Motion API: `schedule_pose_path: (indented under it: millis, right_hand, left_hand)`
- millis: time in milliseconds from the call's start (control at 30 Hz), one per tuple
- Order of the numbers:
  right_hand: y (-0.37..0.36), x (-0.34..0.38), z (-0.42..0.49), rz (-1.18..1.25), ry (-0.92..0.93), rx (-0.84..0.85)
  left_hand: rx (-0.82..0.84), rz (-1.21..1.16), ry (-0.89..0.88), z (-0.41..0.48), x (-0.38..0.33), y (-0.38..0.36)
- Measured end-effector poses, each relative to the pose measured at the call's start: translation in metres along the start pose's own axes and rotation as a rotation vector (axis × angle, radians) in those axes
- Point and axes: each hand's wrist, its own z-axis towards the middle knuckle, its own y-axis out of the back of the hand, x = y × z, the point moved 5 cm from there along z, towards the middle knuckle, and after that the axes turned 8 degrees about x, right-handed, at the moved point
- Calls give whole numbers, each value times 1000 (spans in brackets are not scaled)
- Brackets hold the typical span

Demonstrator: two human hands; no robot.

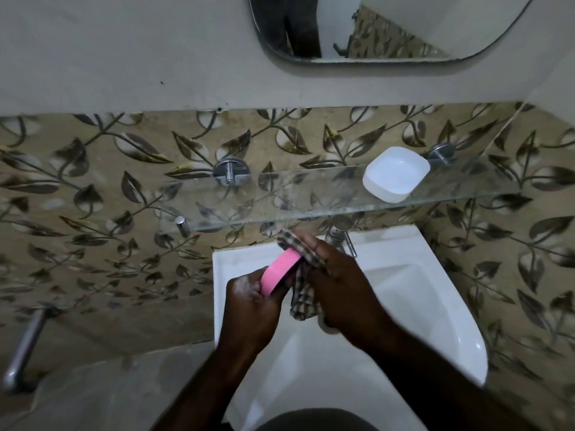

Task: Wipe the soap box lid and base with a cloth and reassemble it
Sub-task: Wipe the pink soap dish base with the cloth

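Head view: grips the pink half (280, 272) of the soap box edge-on in the left hand (249, 303), fingers curled round its lower end, with whitish suds or residue on the knuckles. Presses a checked cloth (303, 301) against the far side of the pink half with the right hand (339, 284), fingers wrapped over the bunched fabric, loose end hanging below. Works above the white sink (435, 290), just in front of the tap (343, 241). Touches the white half (395, 174) with neither hand: lies hollow side up on the glass shelf (280, 197), well apart, above and to the right. Cannot tell which half is lid and which is base. Looks like mid-task: wiping of the pink half under way, and no telling whether the white half is wiped already. Left to do, at the least: finish this piece and fit the two halves together.
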Motion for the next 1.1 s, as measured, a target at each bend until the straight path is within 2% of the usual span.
schedule_pose_path:
  millis: [33,100,233,333,400,467,567,633,767,833,900,967,1033,1100]
  right_hand:
    - [2,-4,1,213,-106,44]
    - [3,-6,-1,336,-174,101]
    - [8,-3,-2,284,-89,75]
    - [20,-10,2,71,-54,11]
    - [24,-18,2,14,-103,12]
    - [24,-20,-1,-115,-84,58]
    - [24,-9,-2,-511,92,122]
    - [23,-4,0,-643,164,122]
    - [9,1,-4,-627,164,-43]
    - [-11,2,-8,-747,221,-101]
    - [-28,5,-14,-875,280,-56]
    - [-24,4,-12,-904,326,41]
    - [-3,-8,-4,-884,287,5]
    - [15,-20,1,-814,178,-137]
  left_hand:
    - [-9,-25,-8,0,-7,2]
    - [31,-147,15,1,-13,2]
    - [48,-515,96,3,-5,-1]
    - [109,-579,146,4,0,-6]
    - [169,-501,196,4,4,-4]
    - [210,-305,205,4,9,2]
    - [324,61,130,2,7,3]
    - [360,173,123,0,9,-3]
    - [353,152,90,4,9,-16]
    - [310,169,23,7,8,-21]
    - [239,139,-17,7,6,-21]
    - [160,121,-5,4,9,-18]
    - [115,82,38,0,14,-17]
    - [116,68,49,-2,17,-19]
